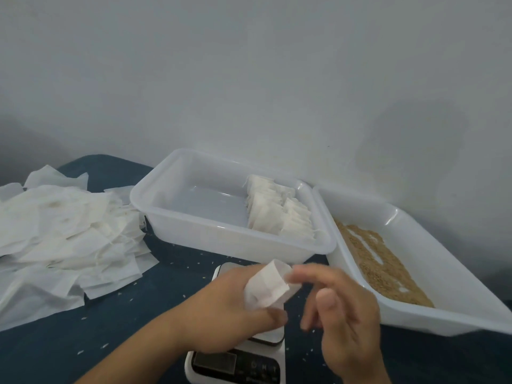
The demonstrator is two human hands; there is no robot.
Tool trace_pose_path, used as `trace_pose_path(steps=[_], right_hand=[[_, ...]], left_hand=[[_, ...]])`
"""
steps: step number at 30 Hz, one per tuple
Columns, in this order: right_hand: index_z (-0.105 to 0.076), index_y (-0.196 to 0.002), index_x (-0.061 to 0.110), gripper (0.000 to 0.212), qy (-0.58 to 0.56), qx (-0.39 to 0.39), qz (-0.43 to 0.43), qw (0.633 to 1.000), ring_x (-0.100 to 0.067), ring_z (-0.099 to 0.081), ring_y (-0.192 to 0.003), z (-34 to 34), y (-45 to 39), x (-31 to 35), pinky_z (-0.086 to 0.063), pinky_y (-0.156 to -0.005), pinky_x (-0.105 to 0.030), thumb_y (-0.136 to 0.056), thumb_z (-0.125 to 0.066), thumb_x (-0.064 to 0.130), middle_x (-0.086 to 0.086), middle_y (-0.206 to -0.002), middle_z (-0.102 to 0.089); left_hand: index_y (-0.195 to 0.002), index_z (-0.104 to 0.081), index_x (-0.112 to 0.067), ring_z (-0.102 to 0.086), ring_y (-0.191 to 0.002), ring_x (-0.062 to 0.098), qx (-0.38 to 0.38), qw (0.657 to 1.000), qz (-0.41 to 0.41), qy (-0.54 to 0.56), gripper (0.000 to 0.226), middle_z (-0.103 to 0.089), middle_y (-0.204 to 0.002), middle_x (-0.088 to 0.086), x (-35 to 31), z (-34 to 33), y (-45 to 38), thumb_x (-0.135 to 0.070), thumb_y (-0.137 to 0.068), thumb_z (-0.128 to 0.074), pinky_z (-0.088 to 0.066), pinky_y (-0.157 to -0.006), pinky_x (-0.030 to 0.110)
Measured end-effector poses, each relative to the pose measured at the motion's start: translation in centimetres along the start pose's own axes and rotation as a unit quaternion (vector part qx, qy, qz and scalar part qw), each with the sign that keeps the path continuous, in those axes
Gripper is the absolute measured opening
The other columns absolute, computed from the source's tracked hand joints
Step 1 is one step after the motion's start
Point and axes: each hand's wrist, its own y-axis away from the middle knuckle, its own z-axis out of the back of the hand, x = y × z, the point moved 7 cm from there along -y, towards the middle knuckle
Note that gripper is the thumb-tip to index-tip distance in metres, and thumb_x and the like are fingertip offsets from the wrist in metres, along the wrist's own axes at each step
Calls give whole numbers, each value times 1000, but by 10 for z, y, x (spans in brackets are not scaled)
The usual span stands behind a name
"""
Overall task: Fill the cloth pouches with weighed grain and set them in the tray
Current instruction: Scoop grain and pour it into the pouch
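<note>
Plain pale grey wall [249,79] behind, dim flat light (soft shadow at right). Dark blue tabletop [171,275] butts against it.

Only two bare forearms and hands are shown, entering from the bottom edge of the head view. The left hand [238,309] and its forearm are seen uncovered from wrist to well up the arm; no sleeve, watch or bracelet is worn there. The right hand [346,314] is likewise bare, with no ring or glove to be seen on its fingers [327,273]. Short, unpainted nails can be made out. The fingertips are blurred.
</note>
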Motion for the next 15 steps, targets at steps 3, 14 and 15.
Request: trace_pose_path(steps=[3, 14, 15], right_hand=[[-70, -112, 36, 26, 48, -130, -25, 990, -6, -67, -59, 31, -5, -7, -51, -52, -16, -105, -47, 47, 16, -100, -75], [-48, -150, 27, 61, 432, 174, -484, 741, -24, -57, -130, 152, -16, -153, -43, -103, -36, -95, -68, 46, -1, -146, -59], [-47, -150, 27, 63, 426, 206, -499, 726, -23, -56, -132, 151, -13, -158, -42, -105, -35, -94, -69, 48, 0, -148, -57]], left_hand=[[-111, -64, -42, -59, -82, 0, -44, 999, 9, -4, 30, -65, -91, -17, 8, 8, 1, -45, -81, -69, -49, -75, 22], [-116, -58, -45, -62, -100, 0, -120, 991, 38, -44, 53, -65, -108, -22, 22, 14, 0, -68, -68, -63, -53, -84, 22], [-115, -58, -45, -62, -99, -1, -121, 991, 38, -43, 53, -65, -107, -23, 22, 14, -1, -69, -68, -62, -52, -81, 21]])
